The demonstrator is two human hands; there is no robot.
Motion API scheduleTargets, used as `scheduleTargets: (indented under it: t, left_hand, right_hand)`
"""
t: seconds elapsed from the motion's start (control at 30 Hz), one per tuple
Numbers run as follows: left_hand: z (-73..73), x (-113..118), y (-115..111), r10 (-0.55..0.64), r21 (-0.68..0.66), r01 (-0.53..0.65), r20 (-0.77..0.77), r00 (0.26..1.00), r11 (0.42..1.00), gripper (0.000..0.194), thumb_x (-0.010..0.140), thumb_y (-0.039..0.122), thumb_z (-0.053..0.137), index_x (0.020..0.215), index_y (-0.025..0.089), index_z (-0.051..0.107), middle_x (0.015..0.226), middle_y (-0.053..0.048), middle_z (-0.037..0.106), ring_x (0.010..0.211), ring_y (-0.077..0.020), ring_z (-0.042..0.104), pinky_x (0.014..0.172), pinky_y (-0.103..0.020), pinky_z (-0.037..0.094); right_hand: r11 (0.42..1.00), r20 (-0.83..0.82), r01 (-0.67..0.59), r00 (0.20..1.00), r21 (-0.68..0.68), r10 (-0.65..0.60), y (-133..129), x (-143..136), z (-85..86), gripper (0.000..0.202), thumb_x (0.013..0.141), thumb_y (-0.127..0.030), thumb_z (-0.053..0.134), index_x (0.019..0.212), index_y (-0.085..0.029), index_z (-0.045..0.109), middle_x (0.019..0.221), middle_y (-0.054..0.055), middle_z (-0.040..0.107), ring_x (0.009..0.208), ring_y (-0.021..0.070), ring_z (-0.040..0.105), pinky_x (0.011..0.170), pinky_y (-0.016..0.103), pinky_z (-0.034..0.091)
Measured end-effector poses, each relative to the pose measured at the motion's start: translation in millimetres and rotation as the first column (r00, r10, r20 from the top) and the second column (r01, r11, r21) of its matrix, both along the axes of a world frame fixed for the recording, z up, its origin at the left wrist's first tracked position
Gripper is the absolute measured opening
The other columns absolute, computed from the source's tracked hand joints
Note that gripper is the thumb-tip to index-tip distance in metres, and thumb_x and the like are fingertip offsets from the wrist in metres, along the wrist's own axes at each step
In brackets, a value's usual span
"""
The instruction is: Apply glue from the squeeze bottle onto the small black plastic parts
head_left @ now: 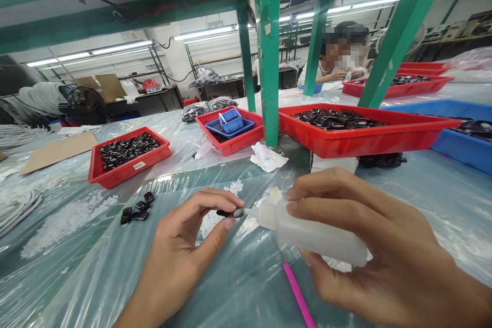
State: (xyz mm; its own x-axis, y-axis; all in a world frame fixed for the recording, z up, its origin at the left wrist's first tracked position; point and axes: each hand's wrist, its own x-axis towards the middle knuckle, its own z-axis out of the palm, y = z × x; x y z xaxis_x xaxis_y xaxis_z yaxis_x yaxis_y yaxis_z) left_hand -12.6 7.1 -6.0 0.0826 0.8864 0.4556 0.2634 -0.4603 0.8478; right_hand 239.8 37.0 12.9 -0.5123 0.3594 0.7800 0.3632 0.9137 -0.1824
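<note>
Between thumb and fingertips, my left hand (188, 246) pinches a small black plastic part (229, 213) with a pale oval face. My right hand (369, 246) is wrapped round a translucent white squeeze bottle (319, 236), tipped onto its side. Its narrow nozzle points left and meets the black part, or comes very close to it; I cannot tell whether they touch. Under the bottle lies a pink-handled tool (298, 292) with a thin metal tip. Several black parts (138, 209) lie loose to the left of my left hand, near small white pieces (65, 220).
Red trays (130, 164) (361, 138) hold many black parts. Another red tray (242, 139) carries small blue trays (230, 122). A green post (268, 61) rises from the plastic-covered table. Crumpled white tissue (268, 158) lies near its foot. A person (334, 59) sits across the bench.
</note>
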Motion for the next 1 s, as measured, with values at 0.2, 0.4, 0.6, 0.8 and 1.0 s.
scheduleTargets:
  t: [0.2, 0.4, 0.6, 0.8, 1.0]
  left_hand:
    - [0.9, -1, 1, 0.000, -0.017, 0.000, 0.000, 1.000, 1.000, 0.017, 0.099, 0.018, 0.068, 0.099, 0.034, 0.074, 0.109, 0.006, 0.076, 0.104, -0.0096, 0.069, 0.089, -0.012, 0.054]
    - [-0.8, -2, 1, -0.010, -0.049, 0.012, 0.029, 1.000, 0.999, 0.015, 0.099, 0.019, 0.068, 0.098, 0.033, 0.072, 0.109, 0.005, 0.076, 0.106, -0.0106, 0.070, 0.092, -0.014, 0.055]
    - [-2.8, -1, 6, -0.027, -0.104, 0.033, 0.053, 0.998, 0.994, 0.008, 0.100, 0.024, 0.068, 0.095, 0.031, 0.071, 0.107, 0.002, 0.076, 0.108, -0.0123, 0.071, 0.095, -0.016, 0.055]
    - [-6.2, -12, 12, -0.004, -0.036, 0.002, -0.054, 0.999, 0.999, 0.002, 0.095, 0.032, 0.073, 0.095, 0.030, 0.072, 0.105, 0.003, 0.079, 0.101, -0.0121, 0.075, 0.088, -0.009, 0.056]
    - [-11.7, -10, 9, 0.156, -0.180, -0.159, -0.033, 0.987, 0.971, 0.012, 0.092, 0.019, 0.074, 0.094, 0.030, 0.070, 0.106, 0.014, 0.077, 0.106, -0.0089, 0.073, 0.092, -0.004, 0.052]
  right_hand:
    - [1.000, -0.008, -0.003, 1.000, -0.016, 0.002, -4, 0, 0.9, 0.046, 0.081, -0.009, 0.066, 0.123, -0.025, 0.055, 0.115, 0.007, 0.066, 0.097, 0.0192, 0.071, 0.075, 0.027, 0.062]
    - [0.987, -0.263, 0.002, 0.964, -0.161, -0.045, 6, 6, 8.0, 0.036, 0.083, -0.017, 0.073, 0.115, -0.028, 0.060, 0.111, 0.002, 0.068, 0.101, 0.0192, 0.069, 0.083, 0.027, 0.060]
    - [0.899, -0.325, -0.057, 0.941, -0.433, -0.097, 35, 15, 5.9, 0.035, 0.087, -0.022, 0.075, 0.119, -0.025, 0.062, 0.111, 0.001, 0.069, 0.101, 0.0174, 0.070, 0.088, 0.029, 0.058]
    - [0.828, 0.222, 0.380, 0.923, -0.412, -0.314, 45, 18, 2.3, 0.028, 0.083, -0.016, 0.075, 0.109, -0.017, 0.064, 0.108, 0.007, 0.070, 0.097, 0.0256, 0.066, 0.080, 0.035, 0.048]
    - [0.721, 0.445, 0.481, 0.856, -0.499, -0.263, 48, 19, -10.5, 0.024, 0.076, -0.015, 0.076, 0.090, -0.020, 0.057, 0.085, 0.003, 0.065, 0.084, 0.0233, 0.064, 0.059, 0.026, 0.039]
